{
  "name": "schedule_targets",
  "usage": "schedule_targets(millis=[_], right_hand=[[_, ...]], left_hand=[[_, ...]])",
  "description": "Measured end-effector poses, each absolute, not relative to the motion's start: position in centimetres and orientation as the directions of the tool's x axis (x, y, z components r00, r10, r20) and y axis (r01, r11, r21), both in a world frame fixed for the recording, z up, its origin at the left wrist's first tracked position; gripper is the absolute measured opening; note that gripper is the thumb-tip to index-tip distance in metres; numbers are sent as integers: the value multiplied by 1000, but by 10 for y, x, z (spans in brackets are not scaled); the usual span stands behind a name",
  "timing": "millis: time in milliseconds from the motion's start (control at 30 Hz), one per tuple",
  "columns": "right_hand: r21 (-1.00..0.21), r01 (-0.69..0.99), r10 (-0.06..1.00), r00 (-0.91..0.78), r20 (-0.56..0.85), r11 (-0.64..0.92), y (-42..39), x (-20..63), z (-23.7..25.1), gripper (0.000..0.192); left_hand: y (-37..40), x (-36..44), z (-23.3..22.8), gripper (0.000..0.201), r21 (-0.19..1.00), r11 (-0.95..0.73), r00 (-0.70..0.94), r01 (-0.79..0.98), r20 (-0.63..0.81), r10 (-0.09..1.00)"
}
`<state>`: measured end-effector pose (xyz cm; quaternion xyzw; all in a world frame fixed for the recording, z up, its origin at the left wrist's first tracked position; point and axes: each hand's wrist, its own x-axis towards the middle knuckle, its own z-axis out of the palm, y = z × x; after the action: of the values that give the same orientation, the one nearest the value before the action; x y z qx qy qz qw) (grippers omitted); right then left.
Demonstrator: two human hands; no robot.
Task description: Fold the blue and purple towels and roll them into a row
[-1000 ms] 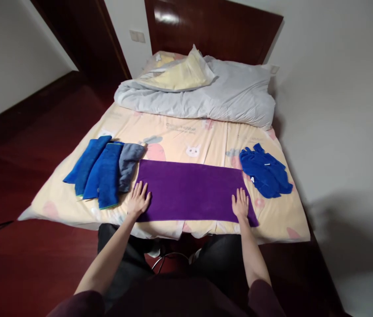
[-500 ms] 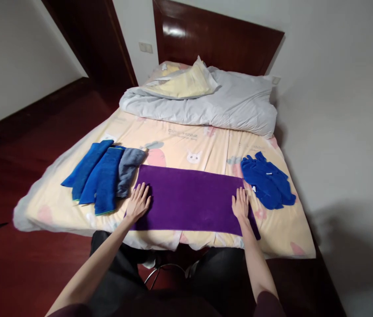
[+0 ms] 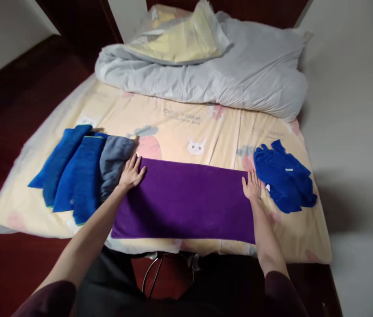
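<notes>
A purple towel [image 3: 186,200] lies flat across the near end of the bed [image 3: 180,127]. My left hand [image 3: 131,172] rests flat on its far left corner, fingers spread. My right hand [image 3: 251,186] lies flat on its far right corner. Neither hand grips anything. Left of the towel lie two folded blue towels [image 3: 74,176] and a folded grey towel [image 3: 114,160], side by side. A crumpled blue cloth [image 3: 283,176] lies just right of my right hand.
A bunched pale grey duvet [image 3: 226,79] and a yellow pillow [image 3: 180,39] fill the head of the bed. Dark red floor [image 3: 5,110] lies to the left, a pale wall [image 3: 354,110] to the right. A metal stool frame [image 3: 160,273] shows below the bed's edge.
Both hands have slid from the towel's near corners up to its far corners. The view has moved closer to the bed and tilted down.
</notes>
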<state>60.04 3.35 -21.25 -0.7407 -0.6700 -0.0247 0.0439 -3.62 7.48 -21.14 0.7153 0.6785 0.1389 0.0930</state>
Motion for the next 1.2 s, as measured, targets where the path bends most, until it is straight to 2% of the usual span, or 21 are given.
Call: schedule_targets(millis=[200,333,433,533,700,900,1200], right_hand=[[-1,993,993,114,42,-114,46,613,-214,69],[-37,984,980,177,87,-175,40,604,-205,68],[-84,972,955,233,183,-221,18,596,-198,67],[-117,982,954,175,244,-150,-28,592,-196,65],[-176,984,983,-1,186,34,-136,598,-200,62],[-260,966,966,73,249,-6,-218,606,-205,62],[-411,896,904,306,300,-167,-272,581,-214,71]], left_hand=[[95,-48,-215,79,381,-60,39,923,63,997],[79,-28,-199,81,376,-37,0,926,96,995],[37,-8,-188,83,347,-2,-46,938,129,991],[-27,3,-186,77,333,21,-72,943,139,988],[-136,-1,-196,70,350,39,-99,936,155,983],[-211,-6,-206,70,344,11,-81,939,189,979],[-253,-4,-215,71,389,-6,-74,921,190,979]])
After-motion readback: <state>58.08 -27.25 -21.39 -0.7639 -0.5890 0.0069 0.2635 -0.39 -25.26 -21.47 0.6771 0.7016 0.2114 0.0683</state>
